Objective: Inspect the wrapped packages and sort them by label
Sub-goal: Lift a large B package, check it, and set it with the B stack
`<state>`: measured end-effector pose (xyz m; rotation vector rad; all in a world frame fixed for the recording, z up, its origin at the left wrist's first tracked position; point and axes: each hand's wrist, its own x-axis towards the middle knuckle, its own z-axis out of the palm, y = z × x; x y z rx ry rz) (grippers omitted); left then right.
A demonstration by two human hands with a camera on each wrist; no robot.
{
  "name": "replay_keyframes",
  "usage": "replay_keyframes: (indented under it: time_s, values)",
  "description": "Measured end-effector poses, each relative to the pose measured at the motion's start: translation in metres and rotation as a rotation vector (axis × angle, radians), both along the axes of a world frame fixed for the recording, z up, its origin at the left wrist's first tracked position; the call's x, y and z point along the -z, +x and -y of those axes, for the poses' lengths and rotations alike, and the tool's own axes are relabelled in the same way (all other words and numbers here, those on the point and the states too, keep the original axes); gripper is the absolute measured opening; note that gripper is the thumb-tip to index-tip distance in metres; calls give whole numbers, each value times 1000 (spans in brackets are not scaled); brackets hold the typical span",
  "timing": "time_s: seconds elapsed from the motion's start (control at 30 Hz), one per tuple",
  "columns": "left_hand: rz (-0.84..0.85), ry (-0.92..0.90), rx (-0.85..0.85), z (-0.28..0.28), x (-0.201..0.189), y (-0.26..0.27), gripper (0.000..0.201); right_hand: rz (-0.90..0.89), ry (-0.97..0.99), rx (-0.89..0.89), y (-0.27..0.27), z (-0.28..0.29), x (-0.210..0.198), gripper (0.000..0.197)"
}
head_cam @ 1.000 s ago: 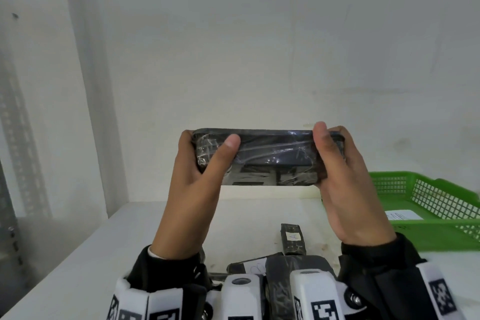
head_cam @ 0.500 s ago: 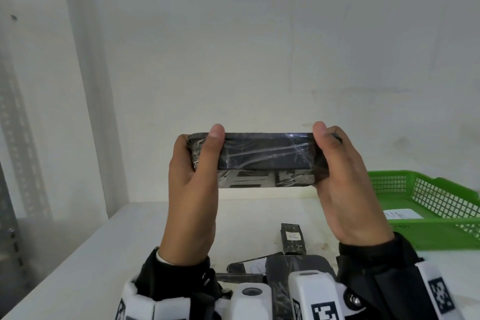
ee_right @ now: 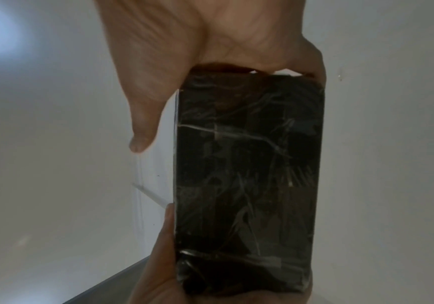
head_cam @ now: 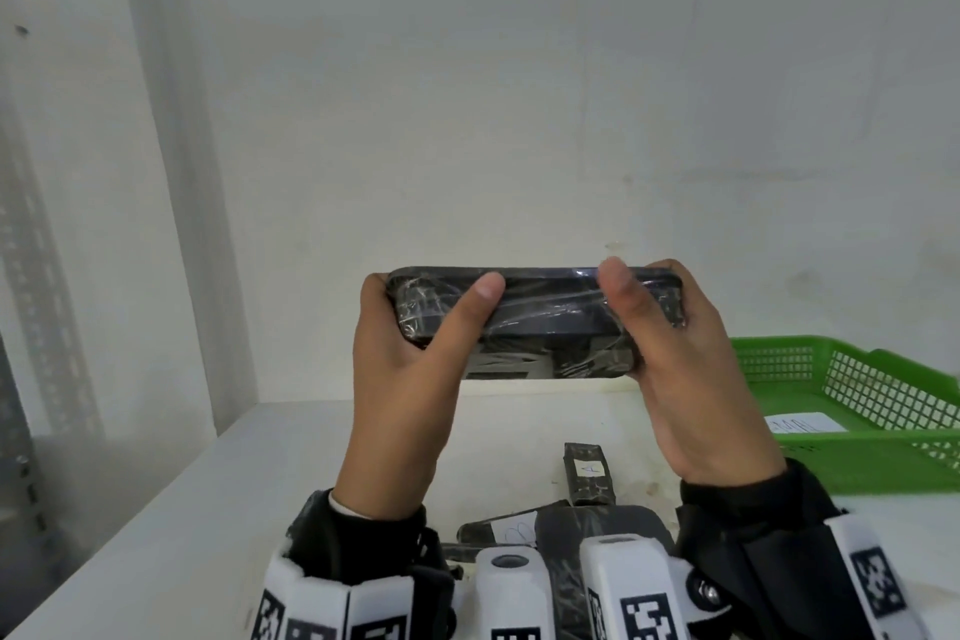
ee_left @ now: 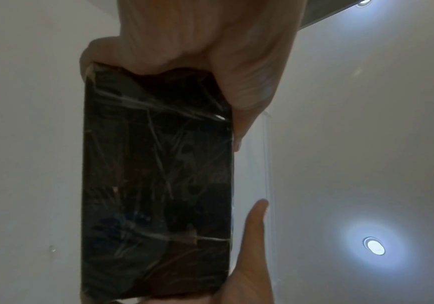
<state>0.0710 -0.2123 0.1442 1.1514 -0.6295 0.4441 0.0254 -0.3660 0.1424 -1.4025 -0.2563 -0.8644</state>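
In the head view, you hold one black package (head_cam: 535,314) up in the middle of the frame, above the counter (head_cam: 156,509). Your left hand (head_cam: 410,379) grips its left end, thumb curled over the front. Your right hand (head_cam: 691,369) grips the right end the same way. I see no label on the side facing you, so you are likely checking it and have not sorted it yet. More packages (head_cam: 589,476) lie low in the frame, between your wrists. One has a white label with a mark I cannot read. Your wrist cameras cover part of that pile. A green basket (head_cam: 883,470) sits at the right edge, cut off by the frame, with a white paper inside. No package shows in the part you can see, so most sorting seems left to do.

In the left wrist view, the package fills the middle, dark and shiny with wrap. Your left hand holds the near end at the bottom, and your right hand holds the far end at the top. No label shows.

In the right wrist view, the same dark face shows. It is too dim to find a label.
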Motion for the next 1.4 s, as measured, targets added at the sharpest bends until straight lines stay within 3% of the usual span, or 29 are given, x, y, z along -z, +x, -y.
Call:
replay_keyframes:
  time_s: [0.17,0.27,0.43,0.6,0.7,0.77,0.9,1.03,1.13,1.27,1.4]
  values:
    - [0,35,25,-3,-3,-1,66,81,4,0,-3,0,-2,49]
    - [2,30,24,-3,-1,1,59,58,15,0,-3,0,-2,49]
    - [47,44,21,-7,-3,-1,51,79,-28,37,-5,-4,-2,70]
    - [25,44,78,-12,-5,-3,59,108,-37,44,-13,-8,-6,54]
    - [10,47,91,-10,-2,1,48,56,-44,36,-11,-4,-5,62]
    - [0,64,101,-11,-1,3,50,8,-44,3,-9,-1,-5,68]
    - [-42,82,160,-16,-2,7,59,-6,-52,-22,-8,2,-5,63]
    - [-34,115,169,-17,-2,9,56,-7,-89,-33,-8,6,-4,67]
    - [-3,114,148,-19,-1,11,51,-79,-113,-54,-8,11,-6,81]
    - [61,142,73,-22,0,13,39,-242,-110,-59,-4,13,-5,75]
    - [65,135,54,-23,0,12,27,-389,19,-185,-4,12,-7,69]
